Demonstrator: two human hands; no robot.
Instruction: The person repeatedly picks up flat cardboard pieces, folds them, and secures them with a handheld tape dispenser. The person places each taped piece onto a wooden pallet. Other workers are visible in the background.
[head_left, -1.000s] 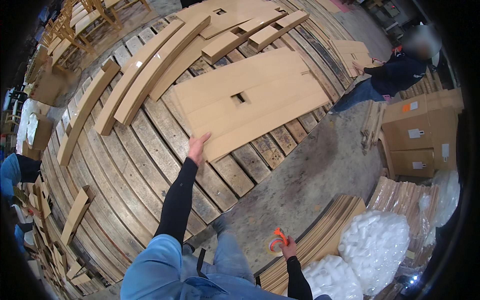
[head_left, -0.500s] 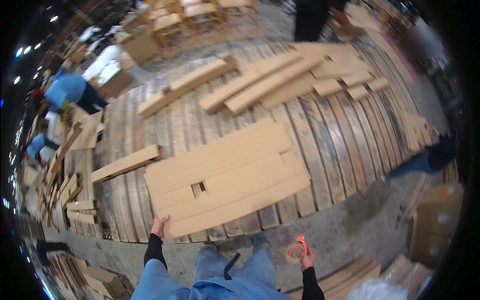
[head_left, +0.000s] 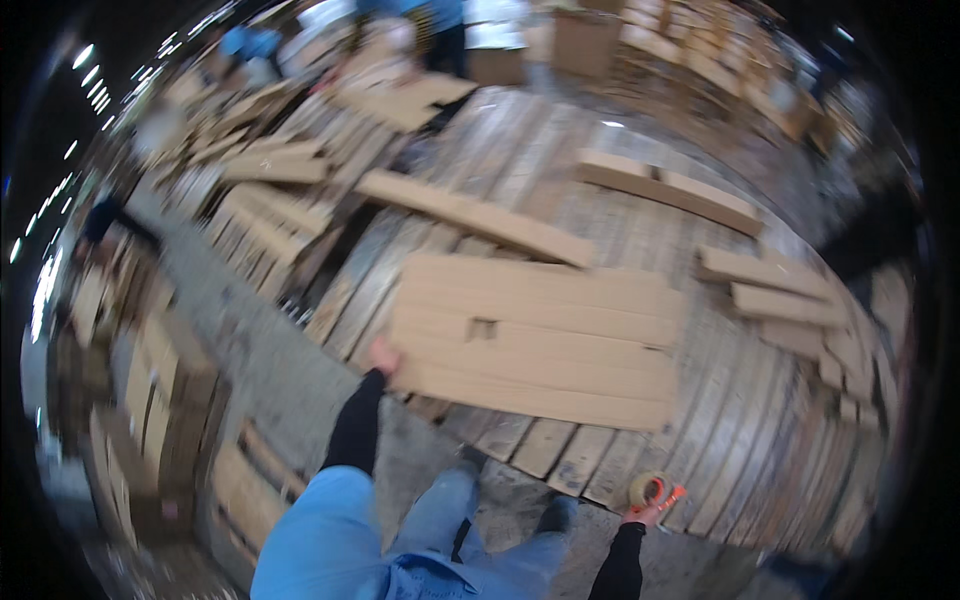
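Observation:
A flat brown cardboard sheet (head_left: 560, 345) with a small cut-out and several crease lines lies on the wooden slatted platform (head_left: 540, 447) before me. My left hand (head_left: 382, 357), blurred by motion, grips the sheet's near left edge; the fingers beneath are hidden. Low on the right, my right hand (head_left: 643, 514) is closed around an orange tape dispenser (head_left: 676, 494) carrying a roll of tape. That hand is apart from the sheet, near the platform's front edge. Beyond the sheet's far left side rests a long folded cardboard strip (head_left: 475, 215).
Another long folded cardboard piece (head_left: 670, 190) lies farther back, with more folded pieces (head_left: 785, 290) at the right. Stacked cardboard (head_left: 170, 385) stands on the floor at left, beside a wooden pallet (head_left: 250, 490). People in blue work at the far left; chairs stand at the far right.
The view has swung left, so the platform and its cardboard appear turned. Both hands keep their holds, the left on the sheet and the right on the tape dispenser.

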